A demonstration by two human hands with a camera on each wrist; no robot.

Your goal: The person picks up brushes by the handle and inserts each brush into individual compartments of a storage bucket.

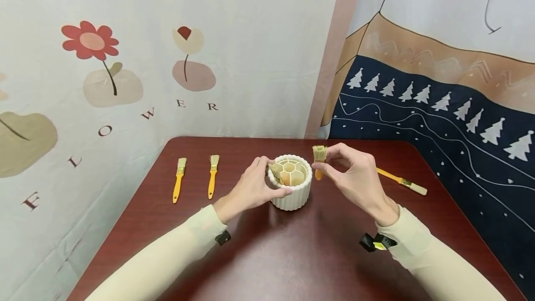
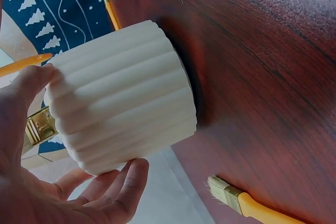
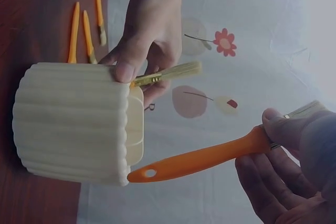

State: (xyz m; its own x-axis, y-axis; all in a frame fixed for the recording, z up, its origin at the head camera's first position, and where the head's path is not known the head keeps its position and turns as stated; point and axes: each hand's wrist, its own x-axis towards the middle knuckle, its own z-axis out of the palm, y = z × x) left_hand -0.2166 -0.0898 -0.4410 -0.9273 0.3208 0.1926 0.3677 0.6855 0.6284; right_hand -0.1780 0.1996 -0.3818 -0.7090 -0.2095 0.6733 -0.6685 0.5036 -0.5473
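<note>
Setting: dark red-brown wooden table (image 1: 292, 254) pushed into a corner; behind it hangs a pale cloth printed with flowers and the word FLOWER, and along the right a cloth with white fir trees on navy

Item 1, brush in hand (image 1: 319, 159): small flat brush, orange plastic handle with a hanging hole at its tip, brass-coloured ferrule, short pale bristles. Held bristles up just beside the right rim of the holder, handle tip at the rim's edge. Judged light and stiff in the handle, soft at the bristles, smooth plastic a little slippery; best taken at the ferrule or upper handle, as now. Right hand (image 1: 355, 180) pinches it there between thumb and curled fingers

Item 2, holder (image 1: 290, 189): white ribbed round pot, inside divided into compartments around a central ring; stands near the table's middle, toward the far edge. Looks like rigid ceramic or heavy plastic, probably breakable if knocked over; grip by the fluted wall. Left hand (image 1: 252, 189) cups its left side, thumb over the rim, fingers wrapped round the ribbing. One brush (image 1: 276, 171) already sits in a left compartment, bristles up

Item 3, two matching brushes (image 1: 179, 179), (image 1: 213, 175): lying side by side toward the table's left edge, bristles toward the far edge

Item 4, one further brush (image 1: 402, 181): lying near the right edge, bristles pointing right
</note>
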